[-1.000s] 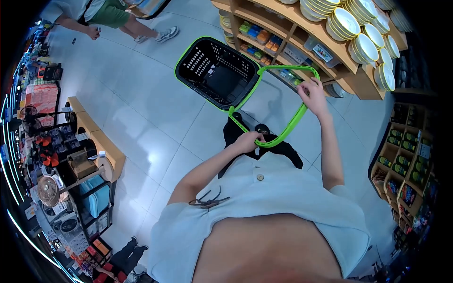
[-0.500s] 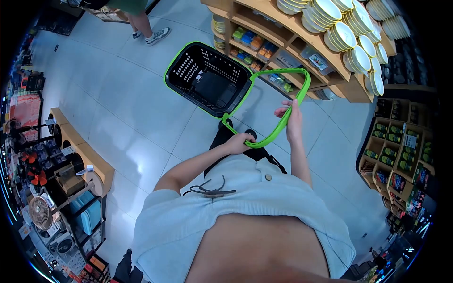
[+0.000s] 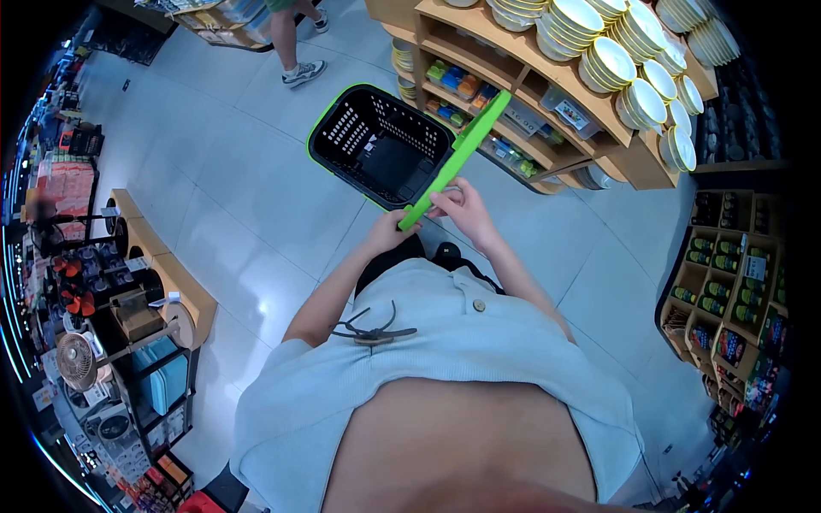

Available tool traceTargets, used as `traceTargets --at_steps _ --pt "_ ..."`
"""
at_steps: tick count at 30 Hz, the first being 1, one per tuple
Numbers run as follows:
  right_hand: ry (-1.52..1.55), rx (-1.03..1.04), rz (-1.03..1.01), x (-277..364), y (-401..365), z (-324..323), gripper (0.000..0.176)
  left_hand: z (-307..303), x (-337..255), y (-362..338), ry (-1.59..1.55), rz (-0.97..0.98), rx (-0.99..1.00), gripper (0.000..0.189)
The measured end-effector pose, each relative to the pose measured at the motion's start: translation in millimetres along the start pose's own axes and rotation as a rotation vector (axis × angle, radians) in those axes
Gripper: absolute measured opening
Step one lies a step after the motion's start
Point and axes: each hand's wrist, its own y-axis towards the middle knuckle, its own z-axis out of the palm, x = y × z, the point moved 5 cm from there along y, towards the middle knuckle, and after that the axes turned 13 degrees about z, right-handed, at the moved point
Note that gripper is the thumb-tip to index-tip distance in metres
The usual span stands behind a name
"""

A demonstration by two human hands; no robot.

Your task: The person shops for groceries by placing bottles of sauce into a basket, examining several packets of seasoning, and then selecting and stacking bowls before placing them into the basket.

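Observation:
A black shopping basket [image 3: 385, 167] with a bright green rim rests on the tiled floor in front of my feet. It holds nothing but a dark flat panel at its bottom with a small pale label. Its green handle [image 3: 462, 154] stands raised, seen nearly edge-on, slanting up to the right. My left hand [image 3: 392, 232] is closed round the handle's lower end. Beside it, my right hand [image 3: 462, 212] has bent, spread fingers, their tips at the handle's right edge; whether they press on it is hard to tell.
Wooden shelving [image 3: 513, 68] at upper right bears stacked white bowls [image 3: 599, 64] with yellow edges. A compartmented rack [image 3: 718, 291] of packets stands at right. Fans [image 3: 77, 359] and other goods fill a display at left. A person's leg [image 3: 286, 43] shows at the top.
The handle has swung away from my body, up over the basket. Both hands have moved left and closer together. The person at the top has stepped rightward.

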Motion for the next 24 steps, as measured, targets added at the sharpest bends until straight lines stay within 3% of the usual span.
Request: traceTargets --at_steps 2,5,8,12,14,16,19,22,24 --pt "-0.016 0.046 0.008 9 18 18 0.023 -20 0 -1 -0.172 -0.396 0.058 0.018" --pt "0.057 0.148 0.096 19 49 48 0.017 -50 7 8 -0.131 -0.346 0.011 0.017" --pt "0.057 0.042 0.019 29 97 79 0.016 -88 36 14 -0.177 -0.289 -0.1 0.018" --pt "-0.005 0.001 0.026 42 168 123 0.019 -159 57 18 -0.185 -0.38 -0.186 0.02" --pt "-0.008 0.015 0.059 32 208 142 0.018 -195 93 14 -0.151 -0.139 -0.439 0.024" --pt "-0.04 0.114 0.127 28 241 167 0.018 -246 98 16 -0.09 -0.294 -0.432 0.03" --pt "-0.053 0.132 0.156 29 290 201 0.027 -278 129 19 -0.078 -0.382 -0.431 0.033" --pt "-0.494 -0.068 -0.214 30 343 215 0.038 -292 173 25 -0.081 -0.407 -0.447 0.04" --pt "-0.576 -0.006 -0.152 19 378 215 0.046 -297 210 28 -0.053 -0.423 -0.483 0.043"
